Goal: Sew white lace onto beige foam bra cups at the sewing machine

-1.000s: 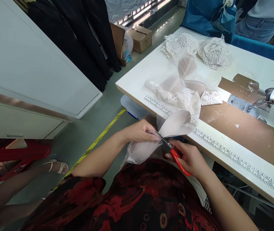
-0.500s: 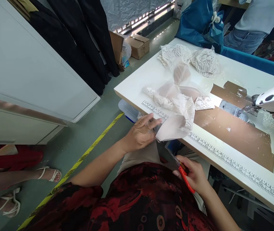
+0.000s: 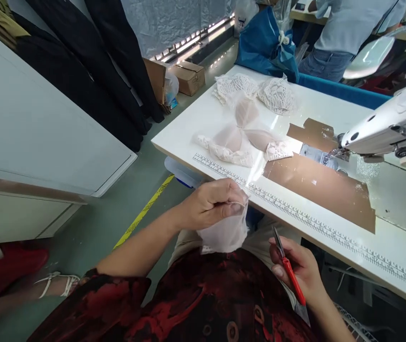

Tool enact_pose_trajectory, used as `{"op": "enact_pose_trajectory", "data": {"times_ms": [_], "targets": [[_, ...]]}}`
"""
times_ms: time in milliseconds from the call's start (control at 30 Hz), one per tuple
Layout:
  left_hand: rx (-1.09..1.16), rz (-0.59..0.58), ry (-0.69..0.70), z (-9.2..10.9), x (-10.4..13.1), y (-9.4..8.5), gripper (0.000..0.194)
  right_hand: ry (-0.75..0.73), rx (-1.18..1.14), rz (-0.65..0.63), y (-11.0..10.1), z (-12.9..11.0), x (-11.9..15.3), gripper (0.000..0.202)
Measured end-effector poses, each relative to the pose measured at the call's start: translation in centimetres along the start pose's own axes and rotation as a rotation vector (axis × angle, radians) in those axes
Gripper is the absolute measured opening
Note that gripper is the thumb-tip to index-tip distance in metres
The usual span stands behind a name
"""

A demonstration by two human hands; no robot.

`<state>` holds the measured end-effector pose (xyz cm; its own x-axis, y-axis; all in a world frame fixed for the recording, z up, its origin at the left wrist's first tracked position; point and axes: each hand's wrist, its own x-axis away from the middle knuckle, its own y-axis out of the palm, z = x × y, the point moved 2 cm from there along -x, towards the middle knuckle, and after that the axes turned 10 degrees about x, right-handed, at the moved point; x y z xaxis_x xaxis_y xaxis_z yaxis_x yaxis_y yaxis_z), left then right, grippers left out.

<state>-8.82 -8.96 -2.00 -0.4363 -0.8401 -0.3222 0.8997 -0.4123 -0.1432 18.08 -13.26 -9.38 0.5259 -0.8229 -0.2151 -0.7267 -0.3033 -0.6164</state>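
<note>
My left hand (image 3: 208, 205) pinches a sheer white piece of fabric (image 3: 226, 235) that hangs over my lap, just off the table's front edge. It looks like a bra cup piece. To its right, my right hand (image 3: 308, 273) is wrapped round red-handled scissors (image 3: 293, 280), their metal blades pointing up and away from me. The scissors and the fabric are apart. On the table lie sheer and lace bra cup pieces (image 3: 232, 137), with two more white lace cups (image 3: 277, 96) behind them.
A white sewing machine (image 3: 384, 124) stands on the right of the white table (image 3: 178, 128), over brown card (image 3: 317, 187). A printed ruler (image 3: 306, 216) runs along the front edge. A blue bag (image 3: 260, 45) sits at the back; a person (image 3: 345, 35) is beyond.
My left hand has drawn a fabric piece off the table edge toward my lap. My right hand still holds the scissors, now turned more upright. The view has shifted to the right.
</note>
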Motion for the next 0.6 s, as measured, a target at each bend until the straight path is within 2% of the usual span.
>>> {"op": "enact_pose_trajectory", "data": {"times_ms": [100, 200, 300, 400, 600], "targets": [[0.110, -0.069, -0.125, -0.7, 1.6, 0.9, 0.021, 0.047, -0.044, -0.154, 0.6, -1.1, -0.9, 0.027], [0.160, -0.043, -0.213, -2.1, 3.2, 1.6, 0.020, 0.123, -0.096, -0.289, 2.0, -1.2, -1.6, 0.026], [0.190, 0.016, -0.266, -3.4, 4.5, 1.9, 0.018, 0.233, -0.136, -0.277, 3.0, -0.3, -1.6, 0.030], [0.204, 0.066, -0.307, -4.3, 5.2, 1.9, 0.018, 0.312, -0.157, -0.237, 3.0, 0.6, -1.0, 0.035], [0.200, 0.095, -0.292, -5.1, 5.4, 2.0, 0.020, 0.274, -0.171, -0.370, 2.1, 0.5, -0.1, 0.032]]}}
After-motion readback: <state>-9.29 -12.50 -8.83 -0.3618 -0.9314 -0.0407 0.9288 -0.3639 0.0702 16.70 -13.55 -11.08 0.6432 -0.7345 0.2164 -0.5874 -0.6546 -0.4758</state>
